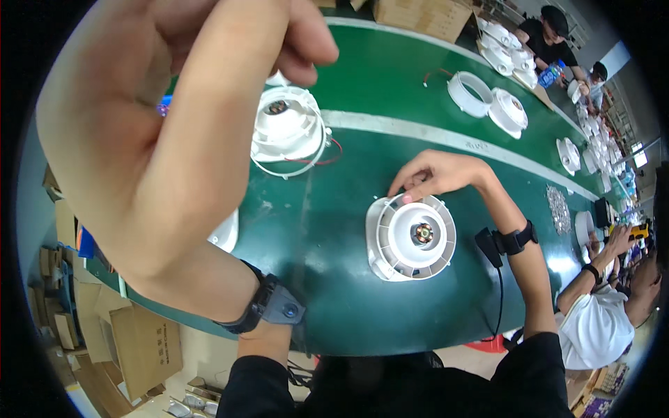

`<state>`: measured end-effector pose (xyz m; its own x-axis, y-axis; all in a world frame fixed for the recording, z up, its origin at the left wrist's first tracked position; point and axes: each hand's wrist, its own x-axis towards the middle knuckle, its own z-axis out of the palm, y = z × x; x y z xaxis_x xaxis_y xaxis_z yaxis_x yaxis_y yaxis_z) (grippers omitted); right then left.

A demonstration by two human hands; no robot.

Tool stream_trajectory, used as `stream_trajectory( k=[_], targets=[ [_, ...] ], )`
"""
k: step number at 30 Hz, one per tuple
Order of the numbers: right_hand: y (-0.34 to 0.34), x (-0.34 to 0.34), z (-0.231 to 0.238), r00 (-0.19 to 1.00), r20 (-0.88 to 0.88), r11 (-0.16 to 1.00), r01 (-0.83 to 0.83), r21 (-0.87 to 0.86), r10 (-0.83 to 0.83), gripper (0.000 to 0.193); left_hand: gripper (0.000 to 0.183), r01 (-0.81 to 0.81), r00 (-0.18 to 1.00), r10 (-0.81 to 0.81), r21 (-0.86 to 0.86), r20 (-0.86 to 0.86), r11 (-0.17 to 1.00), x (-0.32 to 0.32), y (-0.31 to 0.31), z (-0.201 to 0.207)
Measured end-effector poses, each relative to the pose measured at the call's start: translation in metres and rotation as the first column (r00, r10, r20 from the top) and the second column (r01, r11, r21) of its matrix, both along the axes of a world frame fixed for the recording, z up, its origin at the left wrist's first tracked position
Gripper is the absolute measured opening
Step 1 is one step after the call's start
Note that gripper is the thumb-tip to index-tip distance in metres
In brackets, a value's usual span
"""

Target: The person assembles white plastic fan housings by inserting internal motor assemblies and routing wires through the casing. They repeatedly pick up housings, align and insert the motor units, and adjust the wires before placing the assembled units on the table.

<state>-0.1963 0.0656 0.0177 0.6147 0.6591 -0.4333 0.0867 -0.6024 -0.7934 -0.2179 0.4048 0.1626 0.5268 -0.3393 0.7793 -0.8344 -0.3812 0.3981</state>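
Note:
My left hand is raised very close to the camera and fills the upper left. Its fingers look curled, but the top edge cuts off part of the hand, so anything in it is hidden. On the table in front of me lies a round white plastic fan housing, with radial ribs and a small motor with copper windings at its centre. My right hand is closed at the housing's far rim, thumb and fingers gripping its edge.
Behind my left hand stands another white housing with a loose ring and red wire. Farther right on the green table are a white ring, more housings and small metal parts. Co-workers sit right; cardboard boxes stand lower left.

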Motion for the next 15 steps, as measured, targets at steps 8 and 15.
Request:
stream_trajectory(
  k=[8,15],
  targets=[
    [-0.058,0.064,0.000,0.871,0.176,0.887,0.460,0.035,-0.458,0.039,0.029,-0.126,0.974,0.178,-0.325,0.137,0.937,0.013,0.025,0.018],
    [-0.069,0.148,-0.050,0.375,0.366,0.476,0.845,0.243,-0.852,0.040,0.021,-0.042,0.998,0.055,-0.307,0.033,0.951,0.018,0.009,0.014]
  ],
)
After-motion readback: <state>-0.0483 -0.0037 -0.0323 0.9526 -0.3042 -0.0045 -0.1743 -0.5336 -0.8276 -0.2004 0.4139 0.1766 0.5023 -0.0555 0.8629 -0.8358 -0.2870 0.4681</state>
